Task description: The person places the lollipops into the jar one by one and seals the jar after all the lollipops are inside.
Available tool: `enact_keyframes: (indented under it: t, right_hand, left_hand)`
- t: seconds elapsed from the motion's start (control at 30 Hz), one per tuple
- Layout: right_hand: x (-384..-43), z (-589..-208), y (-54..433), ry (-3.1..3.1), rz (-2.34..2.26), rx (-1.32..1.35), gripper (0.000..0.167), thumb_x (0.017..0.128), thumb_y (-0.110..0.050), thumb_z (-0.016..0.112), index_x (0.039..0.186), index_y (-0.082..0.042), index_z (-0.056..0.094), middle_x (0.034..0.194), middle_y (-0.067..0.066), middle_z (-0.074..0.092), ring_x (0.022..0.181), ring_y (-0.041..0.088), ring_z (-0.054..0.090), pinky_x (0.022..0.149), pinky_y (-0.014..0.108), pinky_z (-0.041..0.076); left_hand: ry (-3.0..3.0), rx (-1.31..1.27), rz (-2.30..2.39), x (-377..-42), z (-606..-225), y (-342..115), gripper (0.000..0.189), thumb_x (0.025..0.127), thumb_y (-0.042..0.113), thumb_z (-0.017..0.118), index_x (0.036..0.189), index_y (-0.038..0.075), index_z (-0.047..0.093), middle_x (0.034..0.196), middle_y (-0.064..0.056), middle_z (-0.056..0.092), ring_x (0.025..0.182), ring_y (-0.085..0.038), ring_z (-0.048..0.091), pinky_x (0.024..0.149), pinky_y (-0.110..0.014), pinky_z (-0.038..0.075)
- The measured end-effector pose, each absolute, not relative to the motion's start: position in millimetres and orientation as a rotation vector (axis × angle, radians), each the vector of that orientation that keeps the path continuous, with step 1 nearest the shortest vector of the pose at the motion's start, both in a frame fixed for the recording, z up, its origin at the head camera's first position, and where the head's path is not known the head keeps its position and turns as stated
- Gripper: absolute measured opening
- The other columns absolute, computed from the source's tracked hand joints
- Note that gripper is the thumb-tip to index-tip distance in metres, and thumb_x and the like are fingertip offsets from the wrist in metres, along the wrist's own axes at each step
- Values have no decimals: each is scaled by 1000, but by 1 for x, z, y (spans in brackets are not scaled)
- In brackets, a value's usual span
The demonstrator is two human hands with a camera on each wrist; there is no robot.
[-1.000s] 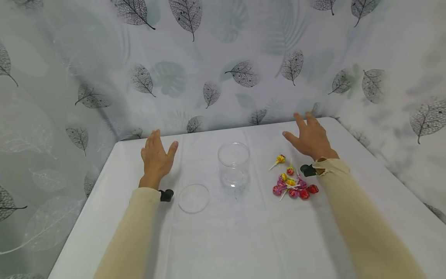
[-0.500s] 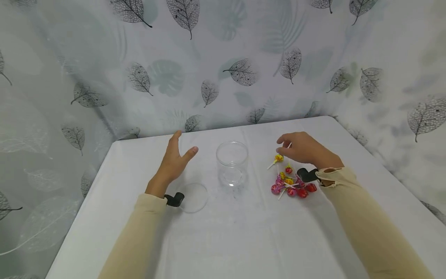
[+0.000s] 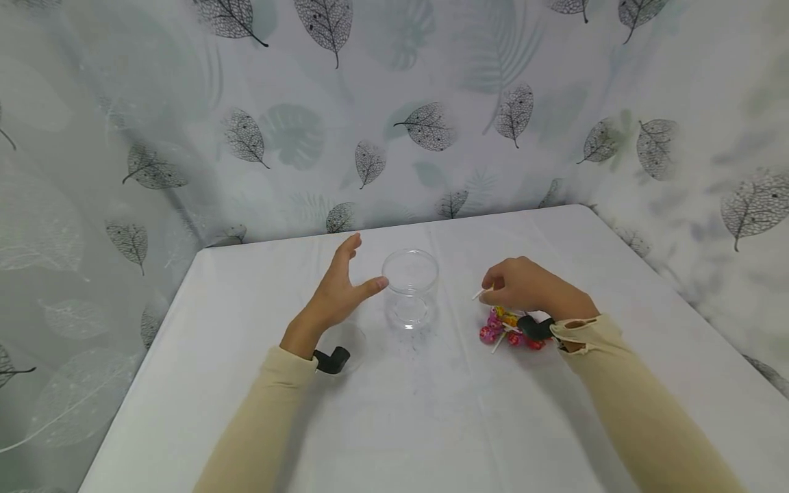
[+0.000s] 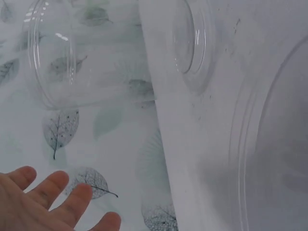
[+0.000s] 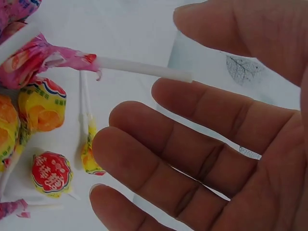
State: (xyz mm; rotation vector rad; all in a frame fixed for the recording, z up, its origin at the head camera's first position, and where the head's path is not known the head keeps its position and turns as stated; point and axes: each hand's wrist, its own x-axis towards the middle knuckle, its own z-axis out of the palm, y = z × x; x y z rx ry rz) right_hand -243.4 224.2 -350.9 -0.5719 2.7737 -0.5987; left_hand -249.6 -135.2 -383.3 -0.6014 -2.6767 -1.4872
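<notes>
In the head view my left hand (image 3: 335, 291) hovers over the table with fingers spread, its thumb close to the clear, open-topped plastic jar (image 3: 410, 301). Under my left wrist lies a clear round lid (image 4: 243, 168), partly covered. My right hand (image 3: 533, 284) is above a pile of wrapped lollipops (image 3: 491, 333) and hides some of them. The right wrist view shows its thumb and fingers apart, with the white stick of a pink lollipop (image 5: 29, 67) reaching toward the index fingertip. A red-and-yellow lollipop (image 5: 51, 173) and a yellow one (image 5: 43, 106) lie nearby.
A white cloth covers the table (image 3: 394, 424). Leaf-printed curtains (image 3: 425, 82) hang behind it and along both sides. The jar stands upright between the two hands, left of the lollipops.
My left hand has moved right toward the jar. My right hand has come down and nearer from the back of the table to the lollipops, its fingers bending.
</notes>
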Motion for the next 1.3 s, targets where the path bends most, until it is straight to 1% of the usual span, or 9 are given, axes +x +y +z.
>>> enact_keyframes:
  t: [0.1,0.27,0.4,0.53,0.7,0.83,1.0,1.17,1.3]
  right_hand:
    - [-241,-352,222,2769,-587,-554,27,94,-26,73,110,-5,76,96,5,73,88,22,64,78,42,56]
    - [-239,-353,220,2754,-568,-540,24,93,-21,73,109,-4,77,98,7,71,89,23,62,78,40,56]
    - [-239,-354,219,2754,-561,-557,22,93,-19,74,109,-4,76,96,6,70,87,22,61,76,38,55]
    - [-239,-356,220,2755,-563,-597,19,92,-15,74,106,-4,76,96,5,71,88,22,63,77,40,56]
    - [-239,-357,221,2768,-559,-607,14,91,-12,72,102,-5,77,98,5,74,93,22,66,81,42,56]
    - [-237,-356,222,2770,-561,-582,13,91,-10,70,100,-4,78,96,5,74,91,22,65,78,40,56]
    - [-236,-357,223,2774,-593,-575,11,92,-9,69,98,-5,77,95,5,75,89,21,65,78,40,55]
    - [-235,-359,224,2761,-628,-527,13,94,-11,68,100,-5,77,93,4,74,81,18,62,68,33,52]
    - [-233,-360,225,2770,-638,-503,14,95,-12,67,101,-5,78,88,3,72,73,17,58,62,31,50]
  left_hand:
    - [-2704,-602,-1479,-249,-386,-127,104,90,51,77,167,21,13,171,2,22,157,-25,24,120,-62,28]
    - [-2733,-601,-1473,-246,-389,-115,110,85,57,80,167,24,14,170,8,23,155,-22,28,119,-59,33]
    - [-2729,-605,-1478,-246,-390,-108,112,83,59,82,167,26,15,170,10,24,154,-24,30,118,-58,35]
    - [-2726,-593,-1480,-245,-390,-102,112,81,56,84,166,25,18,168,10,27,152,-25,35,115,-57,39]
    - [-2731,-554,-1486,-245,-392,-95,111,80,53,87,165,24,22,164,6,34,148,-23,40,114,-55,40]
    - [-2736,-530,-1477,-246,-395,-89,112,77,53,89,164,25,24,162,0,38,146,-24,42,116,-53,39]
    - [-2745,-500,-1442,-247,-396,-84,111,77,53,89,163,22,26,163,1,38,149,-21,39,119,-51,36]
    - [-2758,-466,-1417,-247,-399,-81,109,76,54,89,162,23,28,161,1,42,148,-22,42,117,-51,38]
    - [-2750,-473,-1418,-247,-401,-80,109,76,53,89,161,22,29,158,-2,46,145,-24,45,115,-52,40]
